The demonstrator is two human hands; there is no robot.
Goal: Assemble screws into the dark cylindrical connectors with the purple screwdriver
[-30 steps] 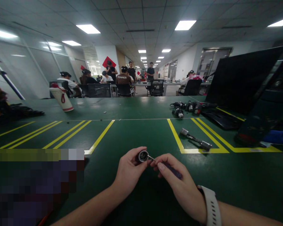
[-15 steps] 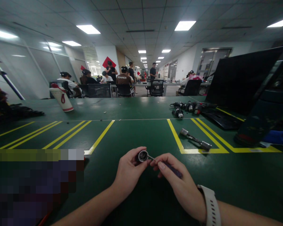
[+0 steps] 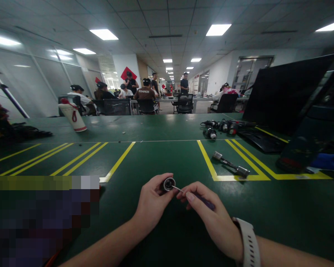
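Observation:
Between its thumb and fingers, my left hand (image 3: 153,198) holds a round metal connector (image 3: 169,184), its open end turned up toward me with a dark inside. My right hand (image 3: 204,202) grips a screwdriver (image 3: 206,201) by its dark purple handle. The thin shaft points left, and its tip reaches into the connector's open end. What the tip touches inside is too small to make out. A metal part with a cylinder at each end (image 3: 231,165) lies farther right, apart from both hands.
Several dark metal connectors (image 3: 211,132) lie behind, beside a black laptop-like slab (image 3: 263,141). A large dark bottle (image 3: 300,137) stands at right, near a black screen (image 3: 286,92). A white cup (image 3: 74,118) stands far left. Yellow tape (image 3: 119,163) marks the green table. People sit and stand beyond.
The screwdriver's tip has shifted from the connector's right rim into its opening, and the shaft tilts slightly differently. Both hands stay nearly in place. A standing person in the background has moved slightly right.

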